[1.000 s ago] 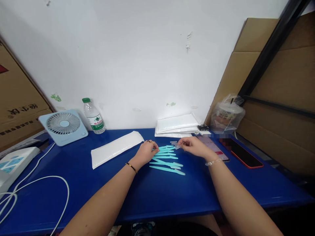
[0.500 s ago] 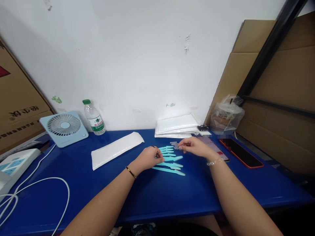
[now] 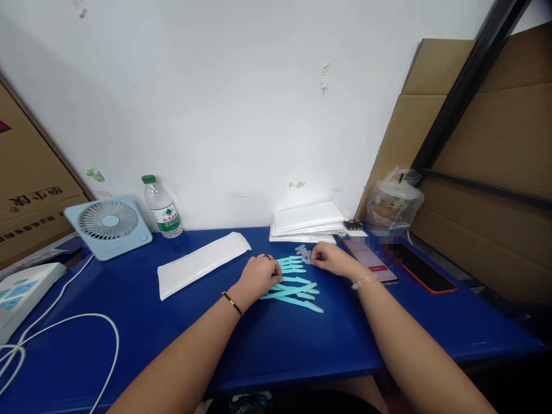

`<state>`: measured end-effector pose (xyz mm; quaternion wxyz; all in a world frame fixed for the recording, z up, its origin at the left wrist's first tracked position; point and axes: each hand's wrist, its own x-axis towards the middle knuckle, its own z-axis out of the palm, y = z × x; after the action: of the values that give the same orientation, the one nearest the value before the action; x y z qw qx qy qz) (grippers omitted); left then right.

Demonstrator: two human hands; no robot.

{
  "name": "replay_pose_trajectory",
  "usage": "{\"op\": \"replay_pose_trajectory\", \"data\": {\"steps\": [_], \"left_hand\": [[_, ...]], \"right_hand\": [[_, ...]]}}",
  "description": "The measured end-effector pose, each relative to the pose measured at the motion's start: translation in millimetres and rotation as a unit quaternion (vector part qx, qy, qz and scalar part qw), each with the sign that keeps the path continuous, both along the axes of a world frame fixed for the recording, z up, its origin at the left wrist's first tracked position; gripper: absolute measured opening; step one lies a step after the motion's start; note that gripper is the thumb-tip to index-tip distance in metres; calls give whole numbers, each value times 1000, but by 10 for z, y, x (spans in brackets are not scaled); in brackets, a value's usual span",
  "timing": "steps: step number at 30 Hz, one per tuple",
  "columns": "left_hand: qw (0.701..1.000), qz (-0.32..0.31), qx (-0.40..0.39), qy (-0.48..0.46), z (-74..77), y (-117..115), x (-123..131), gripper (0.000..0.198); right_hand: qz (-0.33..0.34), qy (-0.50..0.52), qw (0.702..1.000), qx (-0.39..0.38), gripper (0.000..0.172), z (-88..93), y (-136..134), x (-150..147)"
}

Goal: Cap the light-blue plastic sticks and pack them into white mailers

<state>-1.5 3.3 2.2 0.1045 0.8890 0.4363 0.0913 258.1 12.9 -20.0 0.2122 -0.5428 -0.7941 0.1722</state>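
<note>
My blue table (image 3: pixel 276 348) holds turquoise sticks (image 3: pixel 295 290), 1 packet (image 3: pixel 203 265) at their 10 o'clock, stacked packets (image 3: pixel 306 219) at 12, 2 phones (image 3: pixel 368 259) at 2.

Bright, even light; soft detail

Wall (image 3: pixel 224 103) bright, greying toward upper left. Worktop (image 3: pixel 336 345) carries faint sheen; space beneath dark. Turquoise tools (image 3: pixel 297 289) readable, fine edges soft. Pixelated patch covers part of the red-edged phone (image 3: pixel 425 270). Wide-lens stretching evident at picture sides.

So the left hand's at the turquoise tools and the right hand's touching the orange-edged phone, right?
Not quite: the head view shows the right hand at the small clear pieces, not touching the orange-edged phone. The left hand is at the turquoise tools, as you said.
</note>
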Motion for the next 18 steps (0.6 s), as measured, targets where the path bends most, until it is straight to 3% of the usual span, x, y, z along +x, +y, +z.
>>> {"op": "replay_pose_trajectory", "data": {"steps": [3, 9, 18], "left_hand": [[1000, 11, -16, -13, 7, 1, -17, 11], [994, 58, -25, -85, -4, 93, -123, 12], [994, 60, -19, -86, -16, 117, -138, 13]], "right_hand": [[1, 18, 999, -38, 7, 75, -63, 9], [35, 170, 973, -152, 11, 282, -207, -28], [29, 174, 972, -156, 10, 286, -220, -111]]}}
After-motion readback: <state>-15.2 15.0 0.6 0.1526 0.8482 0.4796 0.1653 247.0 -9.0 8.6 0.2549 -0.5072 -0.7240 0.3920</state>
